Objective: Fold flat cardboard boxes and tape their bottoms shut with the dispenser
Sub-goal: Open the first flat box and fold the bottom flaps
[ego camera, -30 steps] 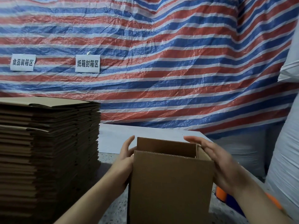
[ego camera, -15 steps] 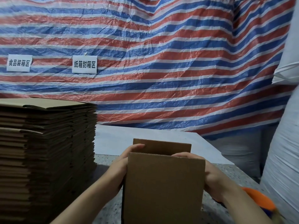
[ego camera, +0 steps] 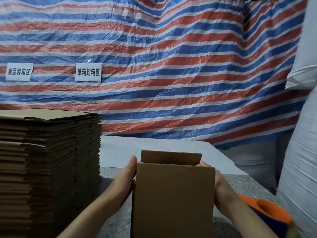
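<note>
Your left hand (ego camera: 127, 176) and right hand (ego camera: 220, 184) press the box (ego camera: 173, 200) between flat palms; light, stiff cardboard that dents easily, so hold near its corners.

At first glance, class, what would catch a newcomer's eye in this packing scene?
The red, white and blue striped tarp fills the background. A tall stack of flat cardboard stands at left. In the centre foreground, the left hand and right hand press the sides of an upright box.
</note>
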Demonstrator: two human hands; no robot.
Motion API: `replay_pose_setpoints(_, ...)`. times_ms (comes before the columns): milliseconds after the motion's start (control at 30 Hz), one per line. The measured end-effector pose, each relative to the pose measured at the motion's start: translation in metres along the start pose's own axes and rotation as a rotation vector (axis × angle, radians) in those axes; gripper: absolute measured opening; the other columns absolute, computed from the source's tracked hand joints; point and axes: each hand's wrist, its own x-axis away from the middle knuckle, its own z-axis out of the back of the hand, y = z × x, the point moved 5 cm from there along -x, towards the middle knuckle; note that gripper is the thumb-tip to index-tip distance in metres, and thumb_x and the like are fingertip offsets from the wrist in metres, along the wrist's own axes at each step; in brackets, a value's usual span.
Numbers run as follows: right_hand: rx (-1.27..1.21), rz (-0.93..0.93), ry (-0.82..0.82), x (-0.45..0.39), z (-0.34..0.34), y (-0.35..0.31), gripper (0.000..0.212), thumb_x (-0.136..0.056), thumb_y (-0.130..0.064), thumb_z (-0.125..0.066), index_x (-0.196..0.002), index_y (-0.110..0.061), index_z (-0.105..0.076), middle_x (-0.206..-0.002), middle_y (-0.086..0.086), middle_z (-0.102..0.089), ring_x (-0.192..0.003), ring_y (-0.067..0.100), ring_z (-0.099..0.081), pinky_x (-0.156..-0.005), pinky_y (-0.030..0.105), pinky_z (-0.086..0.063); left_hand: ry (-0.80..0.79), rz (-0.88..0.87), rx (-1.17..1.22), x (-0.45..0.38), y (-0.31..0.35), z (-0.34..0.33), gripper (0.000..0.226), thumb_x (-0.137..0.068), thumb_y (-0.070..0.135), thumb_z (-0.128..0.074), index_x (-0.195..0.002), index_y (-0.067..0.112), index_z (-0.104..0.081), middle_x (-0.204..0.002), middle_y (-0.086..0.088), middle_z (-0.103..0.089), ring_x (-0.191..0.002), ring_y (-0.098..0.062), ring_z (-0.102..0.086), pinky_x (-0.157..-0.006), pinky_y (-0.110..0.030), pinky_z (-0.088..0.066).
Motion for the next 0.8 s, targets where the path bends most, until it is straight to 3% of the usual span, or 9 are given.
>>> replay_pose_setpoints(67,0.010,-0.004,0.012,-0.002,0.002,0.004,0.042,-0.105,-0.041,-0.040,-0.081,-0.026,-0.071,-0.080,-0.001,-0.076,-0.071,0.012,-0.072,-0.064,0.026,-0.054,-0.176,-0.066,-0.039,0.004,0.004,0.002,0.095,-0.069,0.090,-0.034,-0.127,0.020,-0.060,-0.123,-0.002,-0.069,-0.118,-0.019,-0.063,-0.101,-0.037,-0.049)
replay_pose_setpoints(167,0.008,0.022,-0.006,-0.002,-0.002,0.001,0.043,-0.092,-0.055,-0.043,-0.071,-0.036,-0.076,-0.080,0.000,-0.076,-0.072,0.012,-0.073,-0.067,0.027,-0.054,-0.220,-0.059,-0.056,0.005,0.005,0.006,0.102,-0.049,0.093,-0.060,-0.125,0.025,-0.059,-0.123,0.003,-0.069,-0.115,-0.014,-0.064,-0.096,-0.032,-0.052)
replay_pose_setpoints(300,-0.028,0.010,0.016,-0.003,0.001,0.005,0.051,-0.081,-0.071,-0.041,-0.084,-0.033,-0.076,-0.094,0.007,-0.077,-0.090,0.021,-0.074,-0.085,0.040,-0.054,-0.030,-0.079,-0.040,-0.003,0.001,0.005,0.044,-0.073,0.054,-0.067,-0.105,0.023,-0.065,-0.100,-0.003,-0.070,-0.088,-0.014,-0.067,-0.072,-0.024,-0.051)
replay_pose_setpoints(367,-0.102,0.012,0.008,-0.002,0.002,0.010,0.063,-0.084,-0.074,-0.034,-0.098,-0.026,-0.073,-0.099,0.012,-0.075,-0.091,0.025,-0.074,-0.079,0.039,-0.055,0.033,-0.089,0.022,-0.005,-0.001,0.003,0.029,-0.083,0.033,-0.072,-0.105,0.023,-0.058,-0.099,-0.006,-0.063,-0.084,-0.015,-0.061,-0.067,-0.025,-0.047)
replay_pose_setpoints(433,-0.209,0.040,0.007,0.001,0.003,0.011,0.062,-0.087,-0.071,-0.037,-0.112,-0.021,-0.065,-0.105,0.016,-0.073,-0.089,0.026,-0.073,-0.072,0.036,-0.058,0.075,-0.089,0.069,-0.006,-0.004,0.001,0.037,-0.081,0.025,-0.075,-0.109,0.026,-0.051,-0.106,-0.005,-0.061,-0.087,-0.017,-0.060,-0.069,-0.027,-0.048)
replay_pose_setpoints(500,-0.229,0.088,-0.017,0.005,0.000,0.009,0.048,-0.084,-0.061,-0.057,-0.115,-0.025,-0.060,-0.112,0.018,-0.068,-0.088,0.024,-0.071,-0.069,0.032,-0.059,0.108,-0.103,0.106,-0.007,-0.006,-0.001,0.041,-0.087,0.018,-0.071,-0.117,0.034,-0.047,-0.112,0.001,-0.062,-0.093,-0.015,-0.064,-0.074,-0.026,-0.051)
replay_pose_setpoints(567,-0.228,0.124,-0.012,0.007,0.001,0.005,0.048,-0.079,-0.043,-0.068,-0.123,-0.029,-0.054,-0.126,0.010,-0.061,-0.095,0.022,-0.071,-0.071,0.029,-0.059,0.113,-0.123,0.117,-0.006,-0.005,-0.001,0.052,-0.094,0.014,-0.062,-0.128,0.045,-0.039,-0.112,0.012,-0.059,-0.099,-0.009,-0.063,-0.074,-0.019,-0.048)
replay_pose_setpoints(667,-0.238,0.191,-0.031,0.006,0.002,-0.002,0.061,-0.082,-0.027,-0.065,-0.137,-0.041,-0.043,-0.137,-0.014,-0.050,-0.109,0.013,-0.069,-0.075,0.025,-0.059,0.077,-0.115,0.083,-0.006,-0.004,-0.002,0.057,-0.096,0.015,-0.059,-0.133,0.052,-0.036,-0.113,0.019,-0.053,-0.103,-0.009,-0.061,-0.079,-0.022,-0.047)
replay_pose_setpoints(800,-0.258,0.224,-0.116,0.004,0.003,-0.006,0.074,-0.085,-0.018,-0.063,-0.142,-0.053,-0.033,-0.137,-0.019,-0.053,-0.116,0.012,-0.067,-0.080,0.025,-0.059,0.046,-0.124,0.067,-0.003,0.001,-0.003,0.057,-0.096,0.013,-0.058,-0.132,0.055,-0.042,-0.120,0.017,-0.057,-0.097,-0.011,-0.067,-0.075,-0.022,-0.052)
